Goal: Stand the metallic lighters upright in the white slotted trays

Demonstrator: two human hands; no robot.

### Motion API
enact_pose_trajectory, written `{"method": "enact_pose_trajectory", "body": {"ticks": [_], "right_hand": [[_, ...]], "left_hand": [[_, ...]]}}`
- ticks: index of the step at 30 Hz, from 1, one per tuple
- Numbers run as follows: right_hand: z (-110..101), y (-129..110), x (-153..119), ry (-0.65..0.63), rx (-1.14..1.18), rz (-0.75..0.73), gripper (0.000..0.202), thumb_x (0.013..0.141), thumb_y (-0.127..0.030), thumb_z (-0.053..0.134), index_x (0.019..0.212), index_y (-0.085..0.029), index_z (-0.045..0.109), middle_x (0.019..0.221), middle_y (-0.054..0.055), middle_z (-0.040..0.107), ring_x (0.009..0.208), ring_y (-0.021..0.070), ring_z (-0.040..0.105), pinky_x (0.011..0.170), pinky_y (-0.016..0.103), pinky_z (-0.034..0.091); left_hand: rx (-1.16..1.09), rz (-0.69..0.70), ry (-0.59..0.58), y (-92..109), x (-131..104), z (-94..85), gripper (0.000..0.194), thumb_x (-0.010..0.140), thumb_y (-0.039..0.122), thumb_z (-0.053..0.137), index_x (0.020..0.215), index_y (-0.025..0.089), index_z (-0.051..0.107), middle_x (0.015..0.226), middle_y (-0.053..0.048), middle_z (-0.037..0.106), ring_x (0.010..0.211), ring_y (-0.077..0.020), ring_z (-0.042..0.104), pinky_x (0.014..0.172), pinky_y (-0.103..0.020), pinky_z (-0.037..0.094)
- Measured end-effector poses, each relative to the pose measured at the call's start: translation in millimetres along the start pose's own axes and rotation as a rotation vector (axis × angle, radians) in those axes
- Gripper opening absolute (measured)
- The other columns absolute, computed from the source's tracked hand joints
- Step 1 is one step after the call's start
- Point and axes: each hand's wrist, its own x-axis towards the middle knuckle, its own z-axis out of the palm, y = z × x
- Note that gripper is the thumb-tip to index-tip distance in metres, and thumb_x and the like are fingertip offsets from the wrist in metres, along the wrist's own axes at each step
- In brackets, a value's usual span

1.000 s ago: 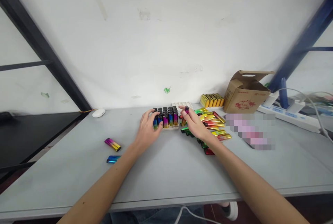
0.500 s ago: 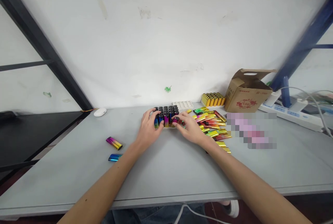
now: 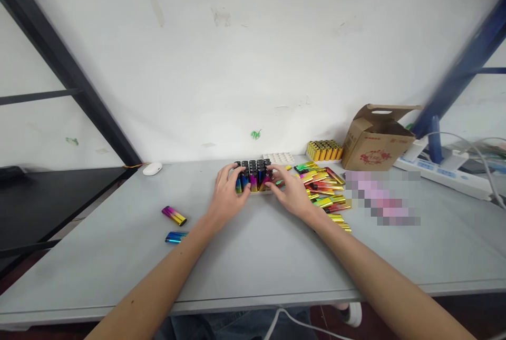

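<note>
Black-topped lighters (image 3: 253, 168): packed in rows at mid-table, between the hands; each stands on end, long axis upright, dark head pointing up, shiny body below. Clock directions run from this block, with 12 towards the wall (image 3: 237, 55).
White holder (image 3: 259, 193): beneath the block, pale front edge showing at 6 o'clock.
Corner lighter (image 3: 265, 180): purple and gold, at the block's 4 o'clock corner; head up, long axis seeming to lean slightly towards 1.
Left hand (image 3: 228, 192): at 8 o'clock, fingers bent round the block's near corner, thumb by the front row; I cannot tell whether they squeeze.
Right hand (image 3: 292, 191): at 4 o'clock, forefinger by the corner lighter's head, thumb by its lower body; whether they pinch it cannot be told.
Purple-and-yellow lighter (image 3: 174, 215): flat at 8 o'clock, apart from the block, purple end to 10, yellow end to 4.
Blue lighter (image 3: 175, 237): near that one, on its 6 o'clock side, long axis from 9 to 3.
Loose pile (image 3: 322, 188): at 3 o'clock, partly hidden by the right hand; its lighters lie on their sides, many gold ends pointing to about 3.
Pitted tray (image 3: 280, 158): at 2 o'clock, near the block.
Yellow lighters (image 3: 324, 151): upright, between 2 and 3, beside a cardboard box (image 3: 377, 145).
</note>
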Motion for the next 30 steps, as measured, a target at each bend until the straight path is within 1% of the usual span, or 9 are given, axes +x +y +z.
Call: {"method": "enact_pose_trajectory", "body": {"ticks": [6,8,11,13,16,18,21,25,30], "right_hand": [[0,-3,-1,-0.013,-0.05,-0.046,0.024,0.091,-0.03,0.058,0.113,-0.026,0.065,0.099,0.003,0.073,0.083,0.02,0.068,0.077,0.035,0.055],[0,-3,-1,0.015,-0.124,-0.113,0.026,0.092,-0.027,0.054,0.115,-0.027,0.066,0.11,0.006,0.07,0.095,0.0219,0.066,0.087,0.039,0.053],[2,-3,-1,0.055,-0.268,-0.205,0.032,0.091,-0.025,0.053,0.121,-0.027,0.066,0.136,0.01,0.056,0.122,0.0271,0.052,0.103,0.048,0.044],[3,-4,-1,0.049,-0.331,-0.221,0.036,0.092,-0.027,0.052,0.125,-0.025,0.064,0.143,0.012,0.048,0.13,0.0292,0.045,0.108,0.052,0.038],[-1,-2,2,0.033,-0.342,-0.228,0.038,0.094,-0.031,0.049,0.129,-0.022,0.06,0.145,0.014,0.045,0.133,0.0284,0.042,0.11,0.05,0.037],[-9,4,6,0.071,-0.314,-0.195,0.039,0.095,-0.029,0.046,0.13,-0.019,0.059,0.144,0.014,0.046,0.133,0.0267,0.043,0.111,0.047,0.037],[-28,22,13,0.179,-0.316,-0.043,0.038,0.093,-0.021,0.041,0.126,-0.015,0.06,0.131,0.014,0.057,0.124,0.0264,0.05,0.108,0.045,0.039],[-53,46,16,-0.007,-0.487,0.104,0.038,0.082,-0.007,0.042,0.105,-0.013,0.071,0.112,0.013,0.068,0.112,0.0272,0.056,0.104,0.043,0.04],[-67,60,11,-0.138,-0.656,0.262,0.04,0.084,-0.013,0.044,0.112,-0.017,0.072,0.133,0.012,0.059,0.134,0.0325,0.04,0.11,0.048,0.032]], "left_hand": [[0.02,0.014,-0.035,-1,-1,1.0,0.049,0.085,0.027,0.059,0.133,0.024,0.048,0.138,-0.013,0.044,0.131,-0.0298,0.041,0.109,-0.05,0.038],[0.018,0.006,-0.047,-1,-1,1.3,0.052,0.084,0.027,0.06,0.134,0.025,0.046,0.14,-0.012,0.042,0.133,-0.0302,0.04,0.11,-0.05,0.037],[0.013,-0.011,-0.061,0,-2,1.7,0.056,0.083,0.028,0.061,0.136,0.025,0.044,0.141,-0.012,0.042,0.134,-0.0308,0.039,0.11,-0.051,0.037],[0.011,-0.024,-0.073,1,-2,1.4,0.057,0.083,0.029,0.061,0.137,0.023,0.043,0.142,-0.014,0.041,0.134,-0.0313,0.038,0.111,-0.051,0.037],[0.002,-0.046,-0.098,2,-2,0.0,0.057,0.084,0.03,0.06,0.137,0.023,0.043,0.143,-0.014,0.039,0.136,-0.0319,0.037,0.11,-0.051,0.037],[-0.002,-0.06,-0.108,2,-2,-1.1,0.055,0.084,0.031,0.06,0.137,0.024,0.044,0.144,-0.014,0.038,0.136,-0.0321,0.036,0.109,-0.052,0.038],[0.004,-0.079,-0.121,2,-2,-1.5,0.055,0.085,0.032,0.059,0.137,0.023,0.044,0.145,-0.015,0.037,0.136,-0.0323,0.035,0.109,-0.052,0.038],[0.0,-0.096,-0.123,2,-2,-0.3,0.054,0.086,0.033,0.058,0.137,0.022,0.043,0.145,-0.015,0.037,0.136,-0.0324,0.036,0.109,-0.052,0.038],[-0.011,-0.118,-0.119,2,-2,-0.6,0.051,0.087,0.035,0.057,0.135,0.021,0.044,0.144,-0.015,0.037,0.136,-0.0321,0.036,0.109,-0.052,0.037]]}}
